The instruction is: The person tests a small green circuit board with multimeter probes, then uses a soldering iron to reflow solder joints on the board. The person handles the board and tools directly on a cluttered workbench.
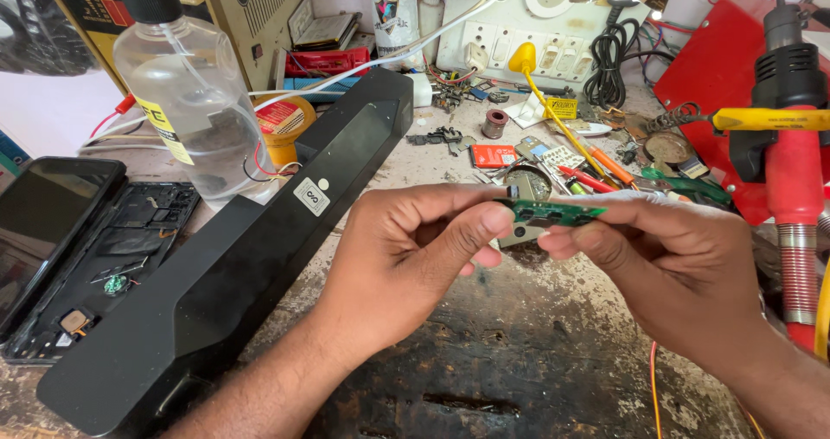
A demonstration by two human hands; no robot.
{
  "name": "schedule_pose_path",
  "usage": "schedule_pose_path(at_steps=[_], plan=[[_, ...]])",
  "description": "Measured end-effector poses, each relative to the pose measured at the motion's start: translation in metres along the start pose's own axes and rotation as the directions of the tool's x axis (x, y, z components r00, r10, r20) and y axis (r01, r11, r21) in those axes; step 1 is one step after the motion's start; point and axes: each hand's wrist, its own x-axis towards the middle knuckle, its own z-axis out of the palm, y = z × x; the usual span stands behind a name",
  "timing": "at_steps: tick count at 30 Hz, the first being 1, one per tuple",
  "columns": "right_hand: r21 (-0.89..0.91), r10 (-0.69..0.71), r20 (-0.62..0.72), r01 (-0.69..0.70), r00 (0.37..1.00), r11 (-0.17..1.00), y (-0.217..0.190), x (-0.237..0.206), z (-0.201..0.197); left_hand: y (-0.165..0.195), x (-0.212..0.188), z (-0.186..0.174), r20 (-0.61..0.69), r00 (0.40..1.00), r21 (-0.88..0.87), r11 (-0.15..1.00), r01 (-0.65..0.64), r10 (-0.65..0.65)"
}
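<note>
Big black speaker bar [233, 257] lies diagonally at left on the scarred bench [519, 361], an opened phone [95, 257] beside it. Up front, left hand [406, 262] and right hand [674, 270] both pinch a little green board [553, 213] above the bench. I'd grip edges only, keeping fingers off the components.

We've got a small green circuit board [553, 212] up off the bench, pinched between both hands. It's a narrow strip, lying roughly level, long axis running left to right, with dark round parts along its top face. We see a small dark component at its left end. Left hand [406, 262] grips the left end with thumb and forefinger; right hand [666, 266] holds the right end. Underside is hidden from us.
</note>
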Motion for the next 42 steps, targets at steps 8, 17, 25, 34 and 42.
schedule_pose_path(at_steps=[8, 17, 25, 34, 42], plan=[[-0.107, 0.016, -0.031, -0.019, 0.999, 0.994, -0.014, 0.003, 0.001, -0.004, 0.001, 0.0, 0.036, 0.999, -0.138, 0.99, -0.025, 0.031], [-0.096, -0.087, -0.029, 0.084, 0.996, 0.992, -0.014, 0.005, 0.001, -0.005, 0.0, -0.002, 0.064, 0.99, -0.082, 0.989, -0.121, 0.127], [-0.117, -0.054, -0.034, 0.05, 0.998, 0.992, -0.014, 0.004, 0.002, -0.001, 0.0, -0.001, 0.054, 0.995, -0.053, 0.996, -0.078, 0.08], [-0.275, -0.069, 0.018, 0.071, 0.997, 0.959, -0.009, 0.003, 0.0, -0.006, 0.006, -0.004, 0.061, 0.997, -0.153, 0.987, 0.051, -0.042], [0.082, 0.141, -0.248, -0.125, 0.958, 0.989, 0.026, 0.024, -0.013, -0.01, 0.008, -0.007, -0.117, 0.99, -0.027, 0.997, 0.072, -0.075]])
